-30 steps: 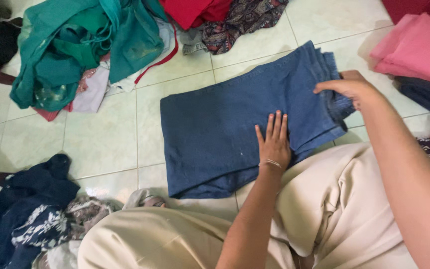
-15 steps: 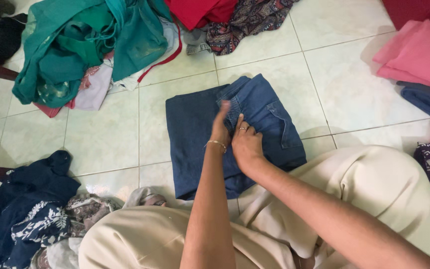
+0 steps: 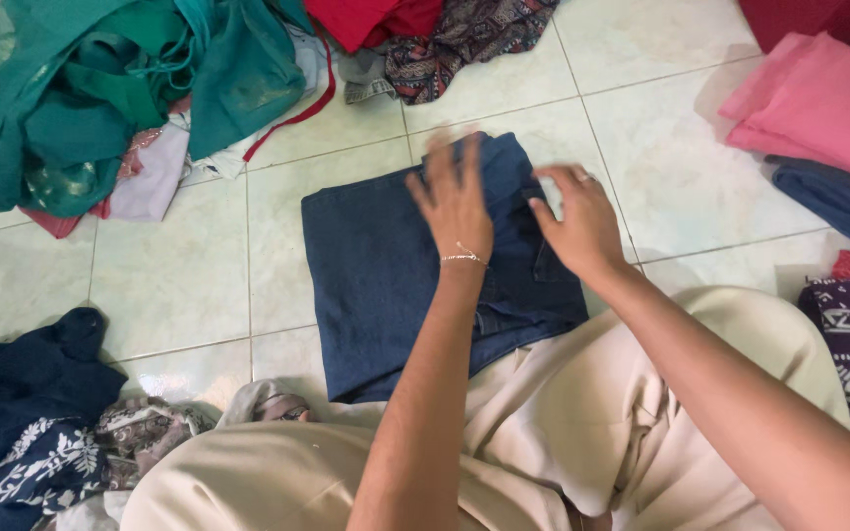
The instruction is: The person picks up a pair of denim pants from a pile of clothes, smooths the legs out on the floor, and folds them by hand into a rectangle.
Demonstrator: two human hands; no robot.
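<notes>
A pair of dark blue jeans (image 3: 376, 275) lies folded on the pale tiled floor in front of my knees. My left hand (image 3: 455, 202), with a thin bracelet at the wrist, rests flat on the folded upper layer with its fingers spread. My right hand (image 3: 577, 221), wearing a ring, presses palm down on the right side of the same fold, near a pocket. Neither hand grips the cloth. My legs in beige trousers (image 3: 582, 433) fill the lower part of the view.
A heap of teal and green clothes (image 3: 130, 88) lies at the upper left, red and patterned cloth (image 3: 425, 29) at the top. Folded pink cloth (image 3: 819, 108) and dark blue cloth (image 3: 838, 202) sit at the right. Dark floral garments (image 3: 41, 433) lie lower left.
The right end of the jeans has been folded over to the left, making a shorter stack. Both hands have moved onto the fold and now lie flat and spread on it.
</notes>
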